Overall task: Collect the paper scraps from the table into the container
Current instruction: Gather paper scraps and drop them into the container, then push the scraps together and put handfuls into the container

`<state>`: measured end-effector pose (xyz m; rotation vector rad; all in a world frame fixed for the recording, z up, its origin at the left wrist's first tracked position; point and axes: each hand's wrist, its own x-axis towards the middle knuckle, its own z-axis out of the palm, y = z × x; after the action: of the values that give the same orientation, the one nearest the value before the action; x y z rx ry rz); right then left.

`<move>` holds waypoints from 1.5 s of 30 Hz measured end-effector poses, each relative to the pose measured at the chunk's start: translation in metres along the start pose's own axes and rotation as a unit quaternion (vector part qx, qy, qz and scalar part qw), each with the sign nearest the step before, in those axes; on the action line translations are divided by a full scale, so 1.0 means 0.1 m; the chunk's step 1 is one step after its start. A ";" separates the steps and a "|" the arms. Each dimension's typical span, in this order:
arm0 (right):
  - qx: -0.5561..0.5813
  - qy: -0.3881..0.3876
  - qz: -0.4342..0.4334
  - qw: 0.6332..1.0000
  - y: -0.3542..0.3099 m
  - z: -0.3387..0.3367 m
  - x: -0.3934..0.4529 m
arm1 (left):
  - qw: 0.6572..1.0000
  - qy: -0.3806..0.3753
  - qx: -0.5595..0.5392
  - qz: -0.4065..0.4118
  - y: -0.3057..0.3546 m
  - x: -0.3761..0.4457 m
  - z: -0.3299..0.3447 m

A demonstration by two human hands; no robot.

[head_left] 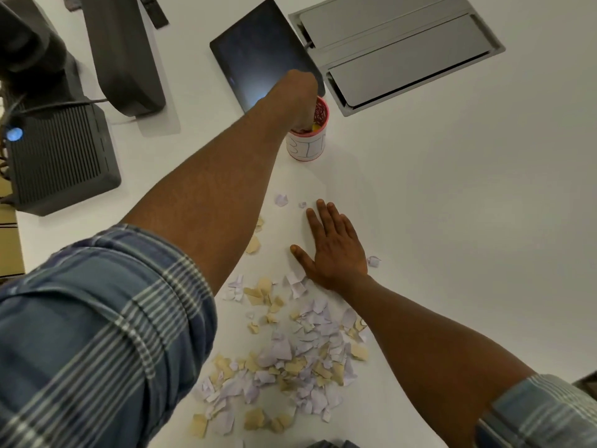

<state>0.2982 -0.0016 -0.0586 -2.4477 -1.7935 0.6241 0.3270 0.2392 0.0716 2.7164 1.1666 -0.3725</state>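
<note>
One container [307,142], left hand [298,98] inside, coloured scraps [316,127] within

Lilac and tan paper scraps [290,360] lie heaped on the table, well short of the upright white container [305,147].

- We cannot see the fingers of the left hand [298,101]: they go down into the container [307,137], so whether they hold anything is hidden.
- The left forearm covers part of the container's rim and the start of the lettering on its label; we cannot read the whole word.
- Some paper scraps [284,360] lie under the left arm and sleeve [97,334].
- The picture's edges cut off the dark devices [61,163] at the left and a dark object [332,444] at the bottom; we cannot tell what that object is.
</note>
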 end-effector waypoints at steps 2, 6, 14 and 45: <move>0.007 -0.014 -0.003 1.000 0.01 -0.04 0.00 | 0.999 0.008 -0.044 -0.006 -0.07 -0.07 -0.02; 0.042 -0.060 -0.008 0.997 0.04 -0.27 0.04 | 0.987 0.090 -0.131 -0.027 -0.21 -0.51 -0.01; 0.186 0.110 0.025 0.976 0.14 -0.36 -0.62 | 0.938 0.170 -0.290 -0.080 -0.51 -2.31 0.74; -0.044 -0.099 -0.117 0.987 -0.66 0.28 -1.89 | 0.962 -0.045 -0.233 -0.133 -0.07 -4.29 2.09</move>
<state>0.1818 -0.1597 -0.0111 -2.2446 -2.1855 0.8055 0.0029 -0.1029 -0.0047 2.1292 1.3921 -0.2147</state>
